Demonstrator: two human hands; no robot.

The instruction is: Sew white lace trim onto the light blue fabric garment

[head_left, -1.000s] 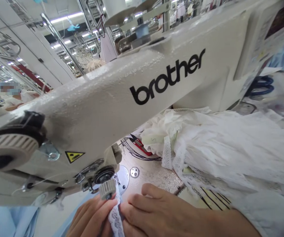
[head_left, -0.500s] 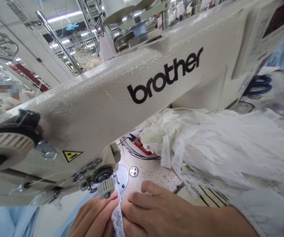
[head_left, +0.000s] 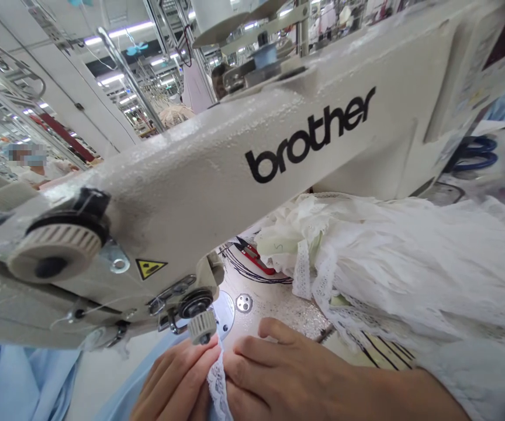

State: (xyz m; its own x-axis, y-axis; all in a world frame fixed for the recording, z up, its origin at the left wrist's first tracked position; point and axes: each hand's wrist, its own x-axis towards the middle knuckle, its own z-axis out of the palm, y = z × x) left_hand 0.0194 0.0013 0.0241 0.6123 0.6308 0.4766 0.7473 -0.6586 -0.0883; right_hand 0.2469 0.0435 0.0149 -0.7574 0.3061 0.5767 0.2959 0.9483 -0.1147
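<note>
A cream sewing machine [head_left: 235,169] marked "brother" fills the view. Below its head, a narrow strip of white lace [head_left: 218,386] runs up toward the needle area. My left hand [head_left: 176,383] pinches the lace from the left with its fingers closed. My right hand [head_left: 287,377] presses on it from the right, fingers together against the strip. Light blue fabric [head_left: 24,383] lies under and to the left of my hands. The needle itself is hidden behind the tension knob [head_left: 202,327].
A heap of white lace-trimmed garments [head_left: 401,263] covers the table on the right. Red thread snips [head_left: 255,257] lie behind it under the machine arm. Blue-handled scissors [head_left: 471,153] rest at far right. A masked person [head_left: 33,166] sits far left.
The view has shifted slightly, so the machine sits a little further right. Both hands stay pinched on the lace strip at the same spot below the machine head.
</note>
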